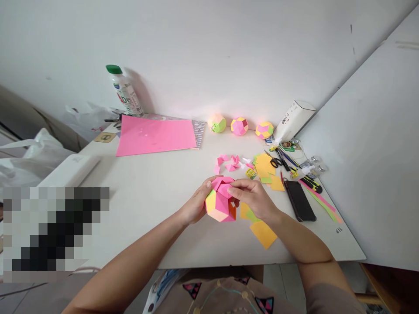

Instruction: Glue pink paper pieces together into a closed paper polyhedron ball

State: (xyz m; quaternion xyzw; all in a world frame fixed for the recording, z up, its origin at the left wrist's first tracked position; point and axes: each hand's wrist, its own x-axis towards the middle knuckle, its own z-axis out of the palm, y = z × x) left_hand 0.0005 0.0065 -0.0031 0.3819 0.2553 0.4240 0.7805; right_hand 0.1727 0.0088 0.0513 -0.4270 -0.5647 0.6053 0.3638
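Both hands hold a folded paper ball of pink, yellow, green and orange faces, above the front part of the desk. My left hand wraps its left side, thumb near the top. On the right, my right hand pinches a pink flap of the ball between its fingers, and an opening with orange inside shows below. Several folded pink paper pieces lie just beyond the ball. Orange paper squares rest on the desk under and beside my right hand.
Three finished paper balls stand along the wall. A pink sheet covers a ruler at the back left, near a green-capped bottle. To the right lie a black phone, scissors, pens and glue bottles. A white cylinder leans in the corner.
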